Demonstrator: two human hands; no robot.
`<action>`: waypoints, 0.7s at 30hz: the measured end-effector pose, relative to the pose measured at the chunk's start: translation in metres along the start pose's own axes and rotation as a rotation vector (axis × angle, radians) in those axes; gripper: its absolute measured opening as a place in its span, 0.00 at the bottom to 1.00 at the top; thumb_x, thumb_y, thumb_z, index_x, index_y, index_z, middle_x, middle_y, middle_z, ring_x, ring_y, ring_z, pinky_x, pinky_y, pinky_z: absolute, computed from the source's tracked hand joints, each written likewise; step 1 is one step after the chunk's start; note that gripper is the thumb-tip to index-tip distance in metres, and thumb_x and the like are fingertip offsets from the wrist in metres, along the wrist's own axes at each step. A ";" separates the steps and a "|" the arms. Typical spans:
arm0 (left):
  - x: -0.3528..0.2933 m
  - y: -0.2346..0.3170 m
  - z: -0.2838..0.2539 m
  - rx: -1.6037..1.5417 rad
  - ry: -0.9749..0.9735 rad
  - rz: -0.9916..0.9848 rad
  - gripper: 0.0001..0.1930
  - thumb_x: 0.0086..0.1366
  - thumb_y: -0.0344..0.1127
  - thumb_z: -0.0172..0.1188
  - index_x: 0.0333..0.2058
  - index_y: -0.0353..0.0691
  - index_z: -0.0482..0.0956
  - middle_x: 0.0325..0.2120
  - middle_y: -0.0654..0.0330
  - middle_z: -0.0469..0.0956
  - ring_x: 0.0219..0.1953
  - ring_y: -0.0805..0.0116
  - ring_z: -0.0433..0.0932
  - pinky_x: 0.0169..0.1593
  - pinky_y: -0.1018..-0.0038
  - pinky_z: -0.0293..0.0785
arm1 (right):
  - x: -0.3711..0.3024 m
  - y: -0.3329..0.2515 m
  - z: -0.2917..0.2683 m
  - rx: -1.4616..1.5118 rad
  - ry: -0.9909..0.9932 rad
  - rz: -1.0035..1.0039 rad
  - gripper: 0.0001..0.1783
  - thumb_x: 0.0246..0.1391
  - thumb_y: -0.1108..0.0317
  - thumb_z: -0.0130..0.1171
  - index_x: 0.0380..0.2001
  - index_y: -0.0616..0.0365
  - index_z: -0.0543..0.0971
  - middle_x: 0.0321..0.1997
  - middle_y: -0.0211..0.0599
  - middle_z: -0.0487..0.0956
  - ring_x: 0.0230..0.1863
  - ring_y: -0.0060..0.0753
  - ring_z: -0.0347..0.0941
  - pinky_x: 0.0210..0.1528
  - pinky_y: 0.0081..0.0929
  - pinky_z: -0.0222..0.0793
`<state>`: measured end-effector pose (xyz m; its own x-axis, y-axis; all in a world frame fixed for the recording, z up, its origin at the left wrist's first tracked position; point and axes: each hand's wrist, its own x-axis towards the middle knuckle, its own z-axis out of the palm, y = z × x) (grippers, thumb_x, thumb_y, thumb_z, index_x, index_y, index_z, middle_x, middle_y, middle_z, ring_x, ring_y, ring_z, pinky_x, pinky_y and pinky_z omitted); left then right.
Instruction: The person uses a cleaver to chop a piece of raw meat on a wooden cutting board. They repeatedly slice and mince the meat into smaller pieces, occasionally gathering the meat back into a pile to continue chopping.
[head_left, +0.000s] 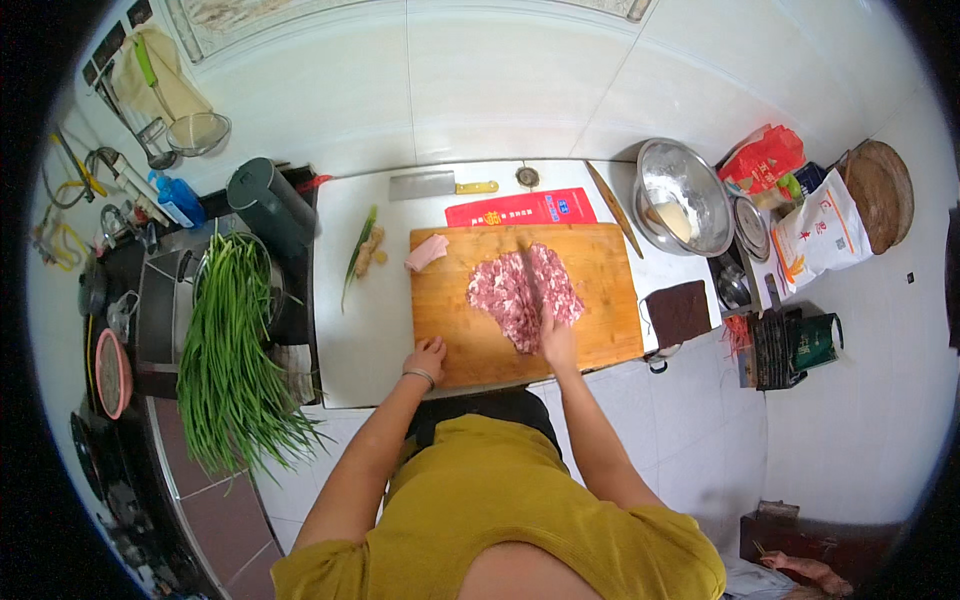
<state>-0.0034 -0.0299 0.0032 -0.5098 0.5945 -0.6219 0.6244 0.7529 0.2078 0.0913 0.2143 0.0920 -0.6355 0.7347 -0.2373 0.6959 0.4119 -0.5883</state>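
My right hand [557, 340] is closed round the handle of a kitchen knife [531, 285]. Its dark blade stands upright in a spread of chopped raw meat [503, 292], red with pale fat. The meat lies on a wooden cutting board [610, 330]. At the board's near left corner rests my left hand [427, 360], holding nothing, its fingers on the wood. A pale pink piece [428, 253], perhaps pork skin, sits at the board's far left corner. Most of the knife handle is hidden in my grip.
Behind the board lie a cleaver [425, 185], a red packet [520, 208] and a long wooden stick [614, 210]. Ginger [368, 250] and scallion [357, 262] are left of it. A steel bowl [660, 170] stands far right; long green chives [232, 350] overhang the sink side at left.
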 end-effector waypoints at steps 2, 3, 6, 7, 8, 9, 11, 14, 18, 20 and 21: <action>0.002 0.000 0.007 0.018 0.008 0.000 0.33 0.53 0.42 0.52 0.58 0.48 0.51 0.61 0.70 0.41 0.61 0.63 0.45 0.56 0.69 0.58 | 0.004 -0.016 -0.020 0.206 0.082 -0.086 0.30 0.55 0.50 0.35 0.29 0.69 0.75 0.26 0.63 0.72 0.31 0.61 0.70 0.31 0.47 0.63; 0.004 -0.001 0.009 0.040 0.008 0.000 0.33 0.53 0.42 0.52 0.58 0.48 0.51 0.61 0.70 0.41 0.61 0.63 0.45 0.56 0.69 0.58 | 0.003 -0.012 -0.016 0.230 0.166 -0.122 0.30 0.55 0.50 0.35 0.29 0.69 0.74 0.26 0.63 0.72 0.31 0.61 0.70 0.30 0.47 0.63; 0.000 0.002 0.001 0.069 -0.010 -0.003 0.33 0.53 0.42 0.53 0.57 0.48 0.51 0.61 0.69 0.41 0.60 0.63 0.46 0.56 0.69 0.58 | -0.002 0.029 0.024 0.210 0.284 -0.155 0.29 0.55 0.50 0.36 0.30 0.69 0.73 0.25 0.62 0.71 0.30 0.60 0.69 0.29 0.45 0.62; -0.002 0.005 -0.003 0.071 -0.019 -0.003 0.33 0.53 0.43 0.53 0.57 0.48 0.51 0.61 0.69 0.42 0.60 0.63 0.46 0.56 0.69 0.58 | -0.003 0.049 0.041 0.137 0.231 -0.122 0.28 0.56 0.50 0.35 0.29 0.69 0.72 0.25 0.61 0.71 0.29 0.59 0.68 0.29 0.44 0.62; -0.002 0.005 -0.003 0.064 -0.011 0.003 0.33 0.53 0.43 0.53 0.57 0.48 0.51 0.61 0.69 0.42 0.60 0.63 0.46 0.56 0.69 0.58 | -0.004 0.052 0.048 0.032 0.153 -0.043 0.28 0.57 0.51 0.34 0.25 0.68 0.70 0.22 0.58 0.71 0.27 0.56 0.68 0.26 0.41 0.60; -0.003 0.004 -0.003 0.059 -0.003 0.010 0.33 0.53 0.43 0.53 0.57 0.49 0.51 0.61 0.69 0.42 0.61 0.63 0.45 0.56 0.69 0.59 | 0.002 0.056 0.049 -0.016 0.167 -0.059 0.29 0.57 0.50 0.33 0.22 0.68 0.71 0.21 0.56 0.71 0.25 0.55 0.68 0.25 0.40 0.60; 0.000 -0.001 0.003 0.042 -0.003 0.017 0.34 0.53 0.44 0.53 0.58 0.48 0.50 0.61 0.67 0.41 0.60 0.61 0.45 0.57 0.69 0.57 | 0.009 0.045 0.035 0.001 0.114 -0.062 0.31 0.56 0.49 0.33 0.22 0.69 0.72 0.22 0.57 0.71 0.26 0.56 0.69 0.28 0.41 0.61; 0.011 -0.006 0.014 0.013 -0.026 0.021 0.37 0.52 0.47 0.53 0.58 0.46 0.47 0.61 0.64 0.41 0.60 0.57 0.44 0.59 0.70 0.52 | 0.003 -0.005 -0.016 0.241 0.010 -0.022 0.31 0.54 0.48 0.36 0.27 0.71 0.75 0.27 0.63 0.72 0.32 0.61 0.70 0.34 0.46 0.64; 0.009 -0.002 0.011 0.041 -0.035 0.010 0.37 0.52 0.47 0.54 0.58 0.47 0.47 0.61 0.64 0.41 0.60 0.57 0.45 0.59 0.69 0.51 | -0.016 0.029 0.031 0.033 0.100 0.011 0.29 0.54 0.48 0.36 0.35 0.66 0.74 0.30 0.63 0.72 0.34 0.61 0.69 0.35 0.45 0.65; 0.009 -0.003 0.012 0.044 -0.027 0.018 0.37 0.52 0.47 0.54 0.58 0.47 0.48 0.61 0.63 0.41 0.60 0.57 0.45 0.59 0.69 0.51 | -0.009 0.036 0.034 -0.030 0.000 0.092 0.29 0.54 0.48 0.36 0.36 0.65 0.74 0.31 0.63 0.72 0.35 0.61 0.69 0.37 0.44 0.65; 0.008 -0.004 0.013 0.031 -0.030 0.024 0.37 0.52 0.47 0.54 0.58 0.46 0.48 0.61 0.63 0.41 0.60 0.56 0.45 0.59 0.69 0.51 | -0.005 0.039 0.034 -0.060 -0.050 0.131 0.29 0.54 0.48 0.37 0.36 0.65 0.74 0.31 0.62 0.72 0.35 0.62 0.69 0.37 0.44 0.65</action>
<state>-0.0026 -0.0312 -0.0123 -0.4769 0.6033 -0.6392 0.6544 0.7292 0.2000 0.1107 0.2081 0.0436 -0.5527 0.7570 -0.3485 0.7919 0.3467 -0.5028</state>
